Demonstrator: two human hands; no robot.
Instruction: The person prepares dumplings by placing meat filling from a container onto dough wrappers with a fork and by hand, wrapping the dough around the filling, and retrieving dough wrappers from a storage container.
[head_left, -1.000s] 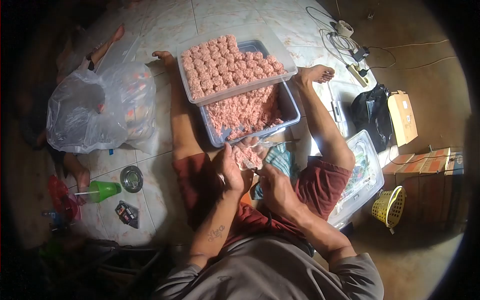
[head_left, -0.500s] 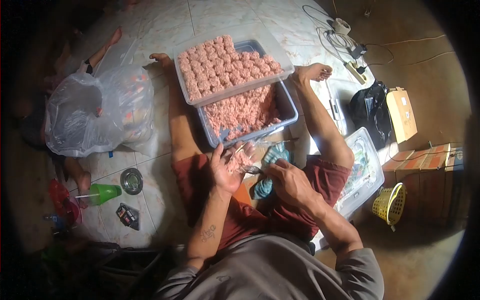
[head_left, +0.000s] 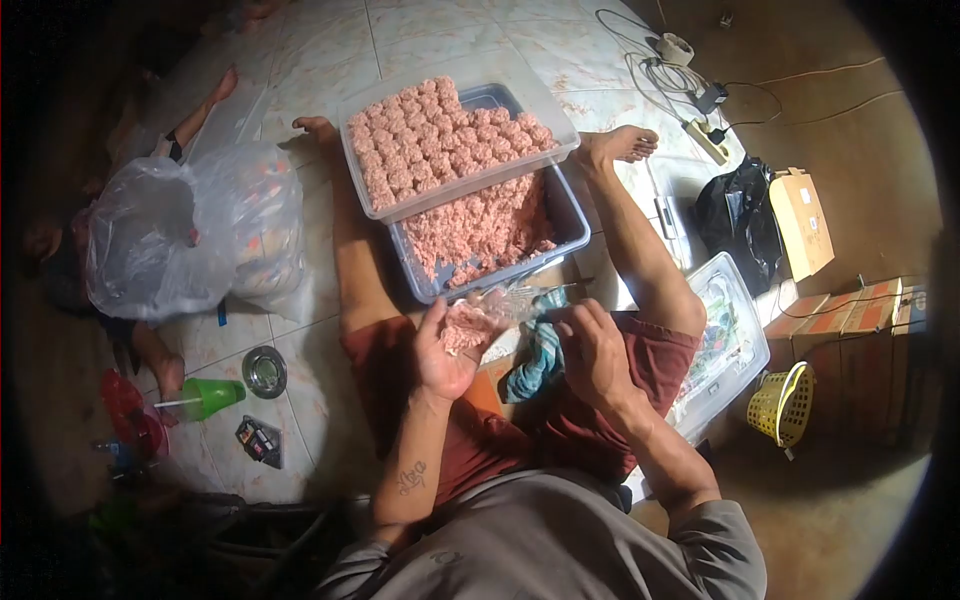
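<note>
The left grip (head_left: 445,366) is cupping a ragged pink lump of minced paste (head_left: 466,328), holding it just beside a blue-grey rectangular plastic tub (head_left: 570,212). The right grip (head_left: 597,357) is hovering, fingers bent, beside a blue-and-white striped cloth (head_left: 536,368) (whether it is grasping anything, I cannot tell). A translucent plastic tray (head_left: 540,95) of pink balls (head_left: 420,140) is resting across the tub.
</note>
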